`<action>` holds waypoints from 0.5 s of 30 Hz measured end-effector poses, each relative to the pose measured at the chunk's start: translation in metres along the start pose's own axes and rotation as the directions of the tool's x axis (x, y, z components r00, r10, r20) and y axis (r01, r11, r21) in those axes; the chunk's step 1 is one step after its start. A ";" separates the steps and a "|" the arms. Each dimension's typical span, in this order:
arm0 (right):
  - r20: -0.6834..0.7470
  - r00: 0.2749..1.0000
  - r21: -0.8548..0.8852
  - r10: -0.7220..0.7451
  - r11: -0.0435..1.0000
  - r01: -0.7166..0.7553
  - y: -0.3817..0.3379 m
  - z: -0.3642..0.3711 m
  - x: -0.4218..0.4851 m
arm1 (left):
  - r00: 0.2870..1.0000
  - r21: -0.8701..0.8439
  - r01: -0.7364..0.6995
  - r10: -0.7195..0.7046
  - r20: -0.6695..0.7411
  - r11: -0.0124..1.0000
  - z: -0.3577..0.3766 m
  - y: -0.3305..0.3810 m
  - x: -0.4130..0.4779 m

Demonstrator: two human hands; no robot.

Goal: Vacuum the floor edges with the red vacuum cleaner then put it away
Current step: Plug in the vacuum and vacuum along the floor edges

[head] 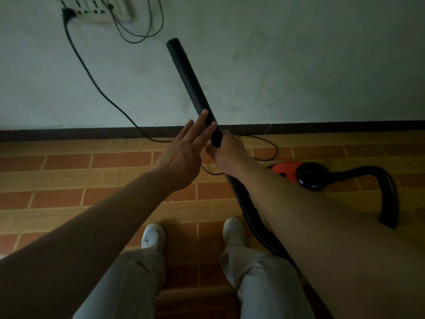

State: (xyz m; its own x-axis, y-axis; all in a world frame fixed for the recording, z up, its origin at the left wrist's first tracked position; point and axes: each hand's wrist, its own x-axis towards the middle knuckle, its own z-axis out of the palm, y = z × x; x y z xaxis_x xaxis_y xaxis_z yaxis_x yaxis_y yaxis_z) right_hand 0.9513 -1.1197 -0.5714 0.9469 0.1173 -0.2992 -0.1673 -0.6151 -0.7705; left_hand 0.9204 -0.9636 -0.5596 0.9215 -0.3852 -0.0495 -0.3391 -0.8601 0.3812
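Vacuum [288, 172], red with a black round cap, sits on the tiled floor [69, 180] at the right, near the dark skirting [69, 134] and partly hidden behind the right forearm.

At the top left a white socket [96, 10] is fixed on the wall [299, 65]. A black cord [92, 74] is plugged into it and runs down the wall to the floor, passing behind the hands.

The left hand [181, 155] reaches forward with its fingers [202, 122] straight and slightly apart, their tips touching the black tube [190, 84]. The tube slants up and left in front of the wall, its open end clear of everything.

The right hand [230, 153] grips the tube's lower end, fingers clamped round it.

Below stand 2 pale shoes [153, 236].

A black hose [391, 194] leaves the vacuum's cap, arches to the right and bends back down under the right arm.
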 end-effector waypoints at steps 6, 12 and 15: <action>-0.036 0.991 0.119 0.126 0.985 -0.121 0.050 -0.014 0.050 | 0.969 -0.007 -0.186 0.184 0.165 0.983 0.028 -0.004 0.095; 0.004 0.926 0.318 0.378 0.877 -0.359 0.082 -0.025 0.085 | 0.898 -0.054 -0.286 0.287 0.334 0.957 0.042 0.003 0.162; 0.010 0.893 0.405 0.450 0.815 -0.415 0.092 -0.038 0.096 | 0.882 -0.080 -0.286 0.295 0.368 0.955 0.044 0.019 0.188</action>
State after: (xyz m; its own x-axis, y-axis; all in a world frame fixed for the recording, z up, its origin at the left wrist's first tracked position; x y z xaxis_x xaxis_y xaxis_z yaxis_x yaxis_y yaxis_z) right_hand 1.0368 -1.1948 -0.6501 0.7680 -0.1642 -0.6190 -0.6400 -0.2341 -0.7319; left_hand 1.0790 -1.0675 -0.6023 0.6427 -0.7166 -0.2709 -0.5725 -0.6843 0.4517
